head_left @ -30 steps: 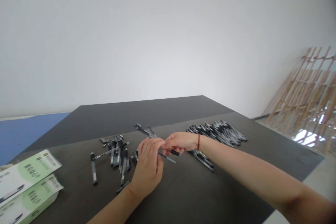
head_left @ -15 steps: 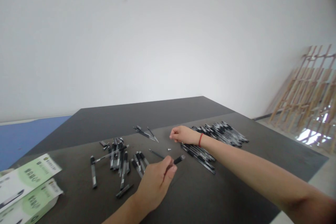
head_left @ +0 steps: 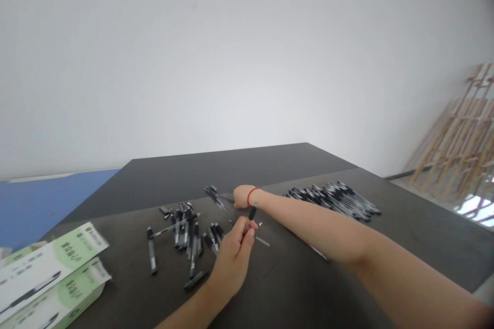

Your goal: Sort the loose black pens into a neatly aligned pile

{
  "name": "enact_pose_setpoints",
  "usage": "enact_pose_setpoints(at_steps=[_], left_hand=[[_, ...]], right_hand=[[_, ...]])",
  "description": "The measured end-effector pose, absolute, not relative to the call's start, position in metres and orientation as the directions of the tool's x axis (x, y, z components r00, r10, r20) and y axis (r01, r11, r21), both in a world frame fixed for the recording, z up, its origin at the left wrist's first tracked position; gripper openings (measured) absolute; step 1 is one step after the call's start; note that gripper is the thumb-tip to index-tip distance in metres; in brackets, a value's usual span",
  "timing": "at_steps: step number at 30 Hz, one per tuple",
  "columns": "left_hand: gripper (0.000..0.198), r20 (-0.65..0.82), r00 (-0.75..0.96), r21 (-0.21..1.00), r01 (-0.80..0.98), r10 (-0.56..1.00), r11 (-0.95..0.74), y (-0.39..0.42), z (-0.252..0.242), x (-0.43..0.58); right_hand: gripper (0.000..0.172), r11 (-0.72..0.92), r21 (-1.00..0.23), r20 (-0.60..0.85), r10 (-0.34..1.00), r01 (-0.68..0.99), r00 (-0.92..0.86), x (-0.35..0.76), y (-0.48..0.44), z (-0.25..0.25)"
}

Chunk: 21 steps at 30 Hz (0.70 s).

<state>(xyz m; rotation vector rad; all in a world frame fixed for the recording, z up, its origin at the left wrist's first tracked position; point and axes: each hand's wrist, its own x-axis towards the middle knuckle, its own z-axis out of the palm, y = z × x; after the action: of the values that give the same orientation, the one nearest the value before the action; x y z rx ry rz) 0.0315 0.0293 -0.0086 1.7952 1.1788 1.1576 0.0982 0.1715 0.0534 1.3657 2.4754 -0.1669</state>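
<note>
My left hand (head_left: 233, 252) is closed around a pen (head_left: 252, 212) whose black grip and clear end point up past the fingertips. Beneath that hand a thin refill lies on the table, its clear tail (head_left: 263, 241) showing to the right. Close by is a small pen tip (head_left: 260, 224). Farther back, my right hand (head_left: 244, 196), with a red cord on the wrist, reaches down with curled fingers. It is right beside a few loose refills (head_left: 216, 198); its fingertips are hidden, so what they grip cannot be made out.
Left of my hands lies a jumbled pile of black-and-clear pen parts (head_left: 185, 231), with a single cap (head_left: 196, 280) in front. Green-and-white pen boxes (head_left: 73, 257) stand at the table's left. Many pens (head_left: 335, 199) lie in rows at right, partly behind my right forearm.
My right hand has moved left from beside the rowed pens to the loose refills. The pen in my left hand has tilted more upright. The view has shifted slightly.
</note>
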Motion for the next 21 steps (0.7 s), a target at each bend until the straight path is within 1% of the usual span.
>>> enact_pose_setpoints(at_steps=[3, 5, 8, 10, 12, 13, 15, 16, 17, 19, 21], left_hand=[[0.027, 0.28, 0.139, 0.928, 0.213, 0.95, -0.305, 0.034, -0.011, 0.03], [0.029, 0.266, 0.104, 0.947, 0.158, 0.958, -0.28, 0.036, -0.012, 0.03], [0.032, 0.265, 0.075, 0.953, 0.131, 0.961, -0.273, 0.038, -0.012, 0.029], [0.033, 0.266, 0.081, 0.952, 0.137, 0.961, -0.275, 0.039, -0.014, 0.029], [0.033, 0.267, 0.096, 0.948, 0.154, 0.959, -0.279, 0.039, -0.015, 0.028], [0.033, 0.271, 0.105, 0.944, 0.165, 0.957, -0.285, 0.039, -0.016, 0.027], [0.033, 0.288, 0.116, 0.933, 0.189, 0.95, -0.306, 0.039, -0.018, 0.026], [0.033, 0.297, 0.121, 0.926, 0.204, 0.947, -0.316, 0.039, -0.018, 0.025], [0.032, 0.302, 0.129, 0.92, 0.219, 0.945, -0.324, 0.038, -0.018, 0.025], [0.032, 0.304, 0.143, 0.911, 0.245, 0.942, -0.332, 0.037, -0.017, 0.025], [0.032, 0.298, 0.156, 0.907, 0.26, 0.942, -0.33, 0.035, -0.016, 0.025]], right_hand=[[0.019, 0.495, -0.11, -0.314, 0.806, 0.862, -0.503, 0.109, 0.172, 0.055], [0.02, 0.464, -0.233, -0.276, 0.811, 0.855, -0.516, 0.124, 0.169, 0.058], [0.019, 0.427, -0.438, -0.148, 0.834, 0.791, -0.532, 0.154, 0.157, 0.068], [0.017, 0.421, -0.54, -0.039, 0.853, 0.729, -0.521, 0.175, 0.145, 0.078], [0.015, 0.428, -0.649, 0.08, 0.861, 0.629, -0.503, 0.191, 0.131, 0.089], [0.013, 0.431, -0.723, 0.144, 0.858, 0.54, -0.493, 0.197, 0.124, 0.094], [0.01, 0.429, -0.85, 0.259, 0.845, 0.305, -0.468, 0.203, 0.112, 0.101], [0.01, 0.423, -0.885, 0.3, 0.838, 0.196, -0.456, 0.203, 0.106, 0.103], [0.011, 0.418, -0.9, 0.325, 0.831, 0.123, -0.451, 0.203, 0.102, 0.105], [0.01, 0.419, -0.903, 0.333, 0.822, 0.094, -0.462, 0.199, 0.095, 0.105], [0.009, 0.426, -0.897, 0.326, 0.816, 0.116, -0.478, 0.194, 0.091, 0.104]])
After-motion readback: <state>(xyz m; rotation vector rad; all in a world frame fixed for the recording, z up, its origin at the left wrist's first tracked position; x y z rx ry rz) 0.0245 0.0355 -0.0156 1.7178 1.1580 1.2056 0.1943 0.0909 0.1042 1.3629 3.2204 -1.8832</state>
